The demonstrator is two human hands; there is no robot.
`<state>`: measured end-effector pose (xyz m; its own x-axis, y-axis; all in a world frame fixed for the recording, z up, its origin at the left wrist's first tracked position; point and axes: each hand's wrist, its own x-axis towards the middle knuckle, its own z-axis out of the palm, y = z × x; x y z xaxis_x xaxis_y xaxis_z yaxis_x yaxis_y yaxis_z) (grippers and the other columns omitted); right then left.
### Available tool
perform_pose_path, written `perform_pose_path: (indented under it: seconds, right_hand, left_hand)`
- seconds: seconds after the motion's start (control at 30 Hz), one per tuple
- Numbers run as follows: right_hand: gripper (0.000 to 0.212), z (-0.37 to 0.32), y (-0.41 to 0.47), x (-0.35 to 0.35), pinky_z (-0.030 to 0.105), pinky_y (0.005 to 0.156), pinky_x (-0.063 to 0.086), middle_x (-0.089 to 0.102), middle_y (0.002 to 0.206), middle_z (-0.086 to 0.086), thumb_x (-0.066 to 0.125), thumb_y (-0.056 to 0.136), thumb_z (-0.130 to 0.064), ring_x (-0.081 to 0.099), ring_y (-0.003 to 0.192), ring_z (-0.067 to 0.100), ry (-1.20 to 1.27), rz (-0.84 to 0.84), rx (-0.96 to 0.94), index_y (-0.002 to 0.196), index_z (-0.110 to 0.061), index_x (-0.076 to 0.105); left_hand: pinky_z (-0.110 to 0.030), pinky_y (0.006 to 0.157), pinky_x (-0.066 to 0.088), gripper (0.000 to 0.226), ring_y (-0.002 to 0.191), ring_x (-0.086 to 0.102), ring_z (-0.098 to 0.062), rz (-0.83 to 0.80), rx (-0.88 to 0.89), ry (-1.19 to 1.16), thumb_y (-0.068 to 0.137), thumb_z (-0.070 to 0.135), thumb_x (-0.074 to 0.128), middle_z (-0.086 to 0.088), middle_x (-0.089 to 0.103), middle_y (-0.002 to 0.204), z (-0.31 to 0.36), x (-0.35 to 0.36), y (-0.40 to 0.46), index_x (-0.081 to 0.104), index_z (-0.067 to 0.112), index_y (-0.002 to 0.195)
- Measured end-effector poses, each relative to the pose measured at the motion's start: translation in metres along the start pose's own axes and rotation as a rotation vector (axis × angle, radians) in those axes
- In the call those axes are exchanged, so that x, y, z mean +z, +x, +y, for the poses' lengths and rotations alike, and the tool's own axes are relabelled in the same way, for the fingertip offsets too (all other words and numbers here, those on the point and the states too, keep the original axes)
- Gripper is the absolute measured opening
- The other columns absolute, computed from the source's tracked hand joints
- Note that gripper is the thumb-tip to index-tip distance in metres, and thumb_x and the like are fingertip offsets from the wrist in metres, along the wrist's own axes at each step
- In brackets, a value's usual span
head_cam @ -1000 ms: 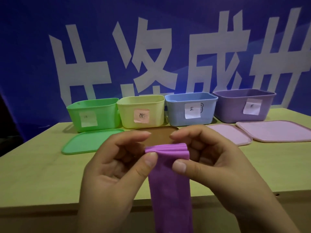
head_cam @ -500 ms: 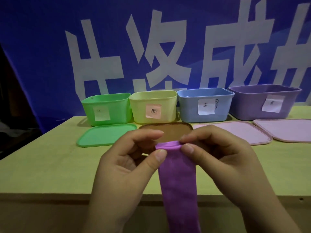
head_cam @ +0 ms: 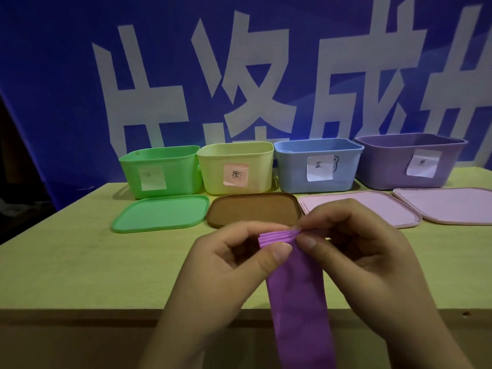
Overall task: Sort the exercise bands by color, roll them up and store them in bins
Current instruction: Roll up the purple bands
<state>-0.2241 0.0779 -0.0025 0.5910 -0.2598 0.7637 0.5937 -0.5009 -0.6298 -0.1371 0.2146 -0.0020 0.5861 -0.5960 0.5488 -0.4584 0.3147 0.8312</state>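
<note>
A purple exercise band [head_cam: 299,302] hangs down over the table's front edge, its top end gathered into small folds. My left hand [head_cam: 223,265] pinches the left side of that top end between thumb and fingers. My right hand [head_cam: 356,251] pinches the right side the same way. Along the back of the table stand four labelled bins: green [head_cam: 159,169], yellow [head_cam: 237,166], blue [head_cam: 316,163] and purple [head_cam: 410,161]. What lies inside the bins is hidden from here.
Four lids lie flat in front of the bins: a green lid [head_cam: 162,213], a brown lid [head_cam: 253,209] and two pink lids [head_cam: 372,206] [head_cam: 450,203]. The wooden table [head_cam: 80,262] ends just below my hands. A blue banner with white characters fills the background.
The view has shifted so the bins sit further right. Both hands keep working the band's top end, and its gathered folds show again between the fingertips.
</note>
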Motion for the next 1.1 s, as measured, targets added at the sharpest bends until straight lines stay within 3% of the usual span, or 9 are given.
perform_pose_path:
  seconds: [0.13, 0.23, 0.3, 0.5, 0.7, 0.87, 0.97, 1.1]
  right_hand:
    - [0.019, 0.002, 0.0, -0.004, 0.014, 0.065, 0.051, 0.069, 0.082, -0.013, 0.072, 0.072, -0.018, 0.066, 0.078, 0.005, 0.039, -0.017, 0.058, 0.086, -0.03, 0.068]
    - [0.025, -0.001, 0.002, -0.014, 0.016, 0.067, 0.054, 0.071, 0.087, -0.016, 0.074, 0.069, -0.029, 0.067, 0.083, 0.004, -0.017, -0.143, 0.121, 0.094, -0.033, 0.071]
    - [0.022, -0.002, 0.003, -0.018, 0.017, 0.066, 0.055, 0.071, 0.088, -0.013, 0.076, 0.069, -0.033, 0.067, 0.084, 0.006, -0.059, -0.198, 0.134, 0.09, -0.031, 0.073]
    - [0.017, 0.0, 0.0, -0.016, 0.023, 0.063, 0.055, 0.069, 0.077, -0.006, 0.072, 0.067, -0.016, 0.066, 0.074, 0.013, 0.072, -0.141, 0.136, 0.076, -0.031, 0.07]
    - [0.01, 0.003, -0.001, -0.014, 0.026, 0.062, 0.054, 0.065, 0.076, -0.009, 0.072, 0.066, -0.027, 0.063, 0.074, 0.013, 0.044, -0.103, 0.069, 0.074, -0.029, 0.067]
    - [0.019, 0.003, 0.0, -0.019, 0.03, 0.065, 0.057, 0.068, 0.082, -0.005, 0.071, 0.069, -0.018, 0.065, 0.08, 0.015, 0.085, -0.162, 0.149, 0.079, -0.034, 0.068]
    - [0.021, 0.001, 0.003, -0.027, 0.041, 0.071, 0.058, 0.069, 0.09, 0.0, 0.071, 0.072, -0.015, 0.067, 0.088, 0.017, 0.129, -0.278, 0.223, 0.088, -0.028, 0.069]
    - [0.023, 0.002, 0.0, -0.022, 0.036, 0.065, 0.057, 0.068, 0.083, -0.002, 0.069, 0.072, -0.011, 0.065, 0.082, 0.018, 0.084, -0.179, 0.167, 0.085, -0.03, 0.07]
  left_hand:
    - [-0.014, 0.066, 0.048, 0.021, 0.076, 0.065, -0.005, 0.116, 0.114, 0.125, 0.066, 0.036, 0.072, 0.009, 0.07, 0.079, -0.003, 0.003, -0.001, 0.076, 0.034, 0.087]
    - [-0.011, 0.063, 0.045, 0.023, 0.073, 0.062, -0.005, 0.13, 0.16, 0.252, 0.066, 0.04, 0.071, 0.013, 0.067, 0.076, -0.003, 0.002, -0.001, 0.075, 0.038, 0.089]
    - [-0.01, 0.061, 0.043, 0.025, 0.07, 0.061, -0.006, 0.122, 0.182, 0.306, 0.066, 0.04, 0.07, 0.014, 0.066, 0.075, -0.002, 0.002, -0.001, 0.074, 0.038, 0.091]
    - [-0.01, 0.065, 0.043, 0.025, 0.076, 0.061, -0.008, 0.087, 0.269, 0.353, 0.071, 0.036, 0.07, 0.01, 0.066, 0.08, -0.002, 0.002, 0.001, 0.074, 0.032, 0.095]
    - [-0.018, 0.07, 0.05, 0.029, 0.085, 0.062, -0.004, -0.059, 0.129, 0.081, 0.069, 0.033, 0.073, 0.011, 0.068, 0.09, -0.008, -0.002, 0.001, 0.074, 0.038, 0.098]
    - [-0.034, 0.064, 0.053, 0.025, 0.089, 0.063, -0.009, -0.033, 0.234, 0.195, 0.079, 0.026, 0.063, 0.011, 0.068, 0.092, -0.008, 0.0, 0.001, 0.073, 0.035, 0.1]
    - [-0.02, 0.069, 0.05, 0.023, 0.088, 0.064, -0.009, 0.001, 0.296, 0.225, 0.08, 0.022, 0.063, 0.011, 0.068, 0.091, -0.009, 0.002, 0.004, 0.072, 0.024, 0.1]
    - [-0.017, 0.073, 0.05, 0.023, 0.089, 0.064, -0.008, 0.037, 0.259, 0.172, 0.077, 0.026, 0.065, 0.014, 0.07, 0.092, -0.011, 0.005, 0.006, 0.073, 0.031, 0.098]
